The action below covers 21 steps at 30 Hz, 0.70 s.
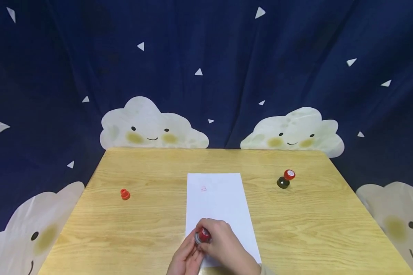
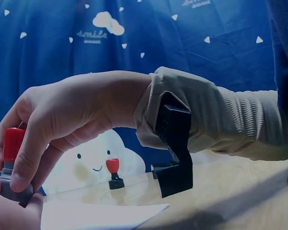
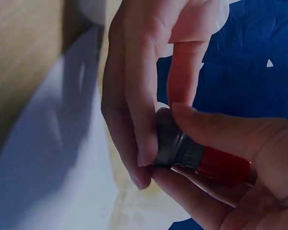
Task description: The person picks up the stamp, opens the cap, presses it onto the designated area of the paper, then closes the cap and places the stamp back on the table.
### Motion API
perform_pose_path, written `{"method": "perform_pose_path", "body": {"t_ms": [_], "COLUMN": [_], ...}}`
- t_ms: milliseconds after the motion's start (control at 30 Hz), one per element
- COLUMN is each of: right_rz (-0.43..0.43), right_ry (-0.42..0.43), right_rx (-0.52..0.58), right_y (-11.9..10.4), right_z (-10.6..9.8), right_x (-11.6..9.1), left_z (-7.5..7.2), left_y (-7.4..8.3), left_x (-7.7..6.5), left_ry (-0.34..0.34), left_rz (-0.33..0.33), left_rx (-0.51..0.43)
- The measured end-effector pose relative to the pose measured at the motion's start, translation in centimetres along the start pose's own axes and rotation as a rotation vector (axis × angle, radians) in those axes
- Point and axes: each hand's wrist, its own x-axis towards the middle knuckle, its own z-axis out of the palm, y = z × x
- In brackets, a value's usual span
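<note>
Low over the near part of a white sheet of paper (image 1: pixel 220 206), both hands meet at a small stamp (image 1: pixel 204 234) with a red handle and a dark grey base. My right hand (image 1: pixel 223 244) grips the stamp with its thumb and fingers, the red handle (image 3: pixel 224 166) lying toward that palm. From the other side, the fingers and thumb of my left hand (image 1: pixel 186 256) pinch the grey base (image 3: pixel 167 139). The underside of the stamp is hidden. A small pink print (image 1: pixel 204 188) shows near the paper's far left corner.
Another stamp with a heart-like red handle and black base (image 1: pixel 283 181) stands on the wooden table (image 1: pixel 313 225) at the right. A small red stepped piece (image 1: pixel 125 194) is at the left. Behind the table hangs a dark blue curtain (image 1: pixel 179 38) with clouds and triangles.
</note>
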Motion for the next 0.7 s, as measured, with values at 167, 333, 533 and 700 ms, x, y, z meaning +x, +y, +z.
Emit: {"method": "perform_pose_path", "body": {"t_ms": [167,333,533,700], "right_rz": [0.039,0.051,0.058,0.062], "right_ry": [0.010,-0.011,-0.022,-0.029], "right_rx": [0.014,0.044,0.092,0.100], "right_y": [0.3,0.3,0.1,-0.3], "right_z": [0.3,0.0,-0.9,-1.5], "right_x": [-0.7,-1.0,-1.1,-1.1], "left_z": [-1.0,-2.0,-2.2,-1.6], "left_y": [-0.6,-1.2,-1.4,-1.2], "left_x": [-0.1,0.1,0.5,0.4], "left_ry": [-0.116,-0.307,-0.430,-0.413], "left_rz": [-0.007,-0.013,0.015,0.018], "left_rx": [-0.053,-0.141,-0.150,-0.130]}}
